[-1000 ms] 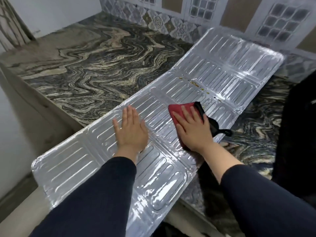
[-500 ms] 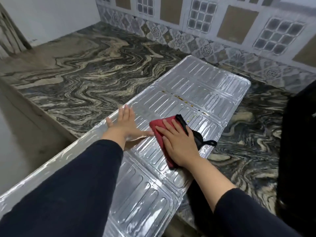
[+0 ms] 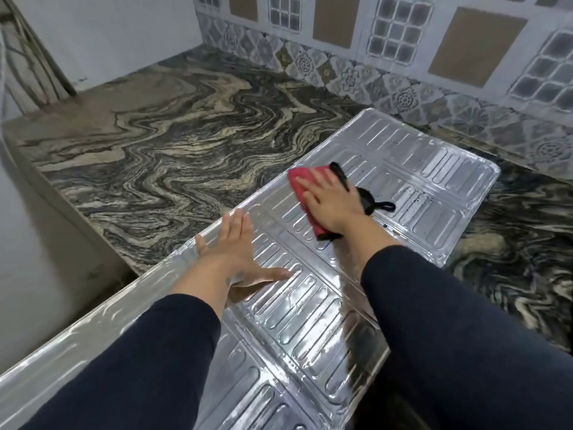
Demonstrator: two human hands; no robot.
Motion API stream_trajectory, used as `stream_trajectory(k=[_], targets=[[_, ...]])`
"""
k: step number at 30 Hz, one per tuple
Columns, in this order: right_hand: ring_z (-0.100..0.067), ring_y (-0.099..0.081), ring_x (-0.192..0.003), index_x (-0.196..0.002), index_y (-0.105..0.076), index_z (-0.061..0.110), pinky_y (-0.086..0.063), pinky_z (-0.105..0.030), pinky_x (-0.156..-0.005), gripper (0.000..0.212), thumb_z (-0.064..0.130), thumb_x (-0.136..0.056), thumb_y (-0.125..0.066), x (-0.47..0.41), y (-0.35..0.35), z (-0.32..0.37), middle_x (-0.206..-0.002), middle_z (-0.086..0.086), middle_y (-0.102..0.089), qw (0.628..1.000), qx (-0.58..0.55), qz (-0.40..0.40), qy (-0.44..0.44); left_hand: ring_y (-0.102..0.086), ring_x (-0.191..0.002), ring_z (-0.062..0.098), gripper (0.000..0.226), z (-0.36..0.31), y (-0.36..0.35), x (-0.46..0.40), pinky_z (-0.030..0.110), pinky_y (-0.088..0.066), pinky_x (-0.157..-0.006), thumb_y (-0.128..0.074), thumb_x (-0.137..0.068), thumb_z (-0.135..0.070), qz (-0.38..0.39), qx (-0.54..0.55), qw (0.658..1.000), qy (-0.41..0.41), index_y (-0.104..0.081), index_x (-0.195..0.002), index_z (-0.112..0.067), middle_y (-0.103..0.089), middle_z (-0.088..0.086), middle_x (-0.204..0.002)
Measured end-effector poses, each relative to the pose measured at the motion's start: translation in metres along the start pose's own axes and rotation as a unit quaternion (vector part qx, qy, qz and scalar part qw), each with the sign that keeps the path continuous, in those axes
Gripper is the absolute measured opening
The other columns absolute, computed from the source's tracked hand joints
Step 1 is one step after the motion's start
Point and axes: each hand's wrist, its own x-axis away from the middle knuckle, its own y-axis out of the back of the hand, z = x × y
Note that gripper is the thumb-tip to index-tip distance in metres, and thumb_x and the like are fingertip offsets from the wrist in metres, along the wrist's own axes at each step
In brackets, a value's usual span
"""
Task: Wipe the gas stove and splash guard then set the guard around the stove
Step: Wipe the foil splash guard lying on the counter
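Silver embossed foil splash guard (image 3: 310,305), head view: lies unfolded and flat across the marbled bench (image 3: 173,144), running from the lower left corner up to the right. Its far panel rests on the bench top near the patterned wall tiles (image 3: 387,85); its near panels reach past the bench's front edge toward the viewer. Raised oblong ribs cover every panel. Small dark specks show on the far panel.

Left hand (image 3: 235,252): fingers straight and spread, palm down, pressing flat on the guard near its left edge, thumb stretched out to the right.

Right hand (image 3: 331,203): fingers straight and together, palm down, pressing on a red cloth (image 3: 302,187) that lies on the guard at the fold between the middle and far panels. The cloth has a black trim and a black loop (image 3: 376,206) that sticks out to the right of the wrist.

Both forearms wear dark navy sleeves (image 3: 449,321), the cuffs pushed back from the wrists.

Bench surface: grey, black and cream swirled stone. White wall (image 3: 102,35) stands at the far left, meeting the tiled wall in the corner.
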Motion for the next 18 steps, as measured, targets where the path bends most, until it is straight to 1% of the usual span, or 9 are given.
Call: stream_trajectory(k=[2, 4, 6, 10, 12, 14, 16, 18], targets=[[-0.015, 0.004, -0.148, -0.147, -0.01, 0.047, 0.0, -0.051, -0.117, 0.048, 0.047, -0.098, -0.012, -0.011, 0.008, -0.026, -0.161, 0.011, 0.0, 0.998, 0.003, 0.005, -0.07, 0.039, -0.137, 0.018, 0.141, -0.001, 0.001, 0.001, 0.067, 0.005, -0.112, -0.048, -0.054, -0.09, 0.004, -0.002, 1.0, 0.002, 0.033, -0.142, -0.016, 0.044, -0.006, -0.147], [-0.018, 0.006, -0.148, -0.148, -0.008, 0.044, 0.003, -0.053, -0.117, 0.049, 0.043, -0.099, -0.011, -0.012, 0.01, -0.031, -0.161, 0.01, 0.003, 0.994, 0.001, 0.018, -0.106, 0.038, -0.138, 0.019, 0.141, -0.004, 0.003, 0.0, 0.068, 0.004, -0.111, -0.05, -0.056, -0.089, 0.007, -0.004, 1.0, 0.006, 0.033, -0.143, -0.016, 0.043, -0.006, -0.148], [-0.019, 0.007, -0.148, -0.148, -0.009, 0.043, 0.004, -0.055, -0.116, 0.049, 0.041, -0.099, -0.011, -0.001, 0.004, -0.013, -0.161, 0.012, 0.002, 0.996, 0.003, 0.017, -0.083, 0.037, -0.138, 0.02, 0.141, -0.006, 0.005, 0.0, 0.069, 0.003, -0.11, -0.053, -0.057, -0.087, 0.009, -0.003, 1.0, 0.013, 0.031, -0.144, -0.015, 0.042, -0.005, -0.149], [-0.015, 0.001, -0.148, -0.145, -0.016, 0.046, 0.001, -0.052, -0.117, 0.047, 0.044, -0.099, -0.01, 0.056, -0.018, 0.033, -0.16, 0.016, -0.007, 0.999, 0.003, -0.008, 0.032, 0.035, -0.14, 0.02, 0.142, -0.007, 0.006, -0.001, 0.07, 0.002, -0.109, -0.055, -0.055, -0.086, 0.006, 0.004, 1.0, 0.016, 0.028, -0.146, -0.016, 0.04, -0.006, -0.151], [-0.013, -0.001, -0.148, -0.145, -0.018, 0.047, -0.001, -0.05, -0.117, 0.052, 0.049, -0.094, -0.006, 0.09, -0.024, 0.034, -0.159, 0.016, -0.01, 0.998, 0.014, -0.02, 0.055, 0.034, -0.14, 0.02, 0.143, -0.005, 0.004, -0.001, 0.071, 0.001, -0.109, -0.053, -0.053, -0.088, 0.003, 0.006, 1.0, 0.011, 0.028, -0.146, -0.016, 0.039, -0.006, -0.151], [-0.012, -0.001, -0.148, -0.144, -0.019, 0.049, -0.001, -0.047, -0.118, 0.052, 0.05, -0.094, -0.007, 0.109, -0.02, 0.007, -0.159, 0.016, -0.011, 0.999, 0.005, -0.029, 0.024, 0.034, -0.141, 0.02, 0.144, -0.002, 0.002, -0.001, 0.071, 0.0, -0.107, -0.051, -0.05, -0.09, -0.005, 0.007, 1.0, 0.007, 0.028, -0.146, -0.017, 0.038, -0.006, -0.151], [-0.012, 0.001, -0.148, -0.144, -0.016, 0.05, -0.002, -0.045, -0.118, 0.047, 0.048, -0.097, -0.012, 0.114, -0.01, -0.035, -0.16, 0.016, -0.008, 0.998, 0.0, -0.038, -0.054, 0.033, -0.141, 0.02, 0.146, -0.001, 0.001, -0.001, 0.07, 0.0, -0.107, -0.049, -0.046, -0.09, -0.015, 0.005, 1.0, 0.001, 0.028, -0.146, -0.018, 0.038, -0.007, -0.151], [-0.013, 0.001, -0.148, -0.145, -0.013, 0.048, -0.003, -0.046, -0.118, 0.047, 0.045, -0.099, -0.013, 0.117, 0.0, -0.065, -0.16, 0.015, -0.005, 0.993, 0.011, -0.027, -0.117, 0.032, -0.142, 0.02, 0.147, 0.0, 0.0, -0.003, 0.07, 0.001, -0.107, -0.05, -0.044, -0.09, -0.022, 0.006, 1.0, -0.003, 0.027, -0.146, -0.018, 0.037, -0.007, -0.152]])
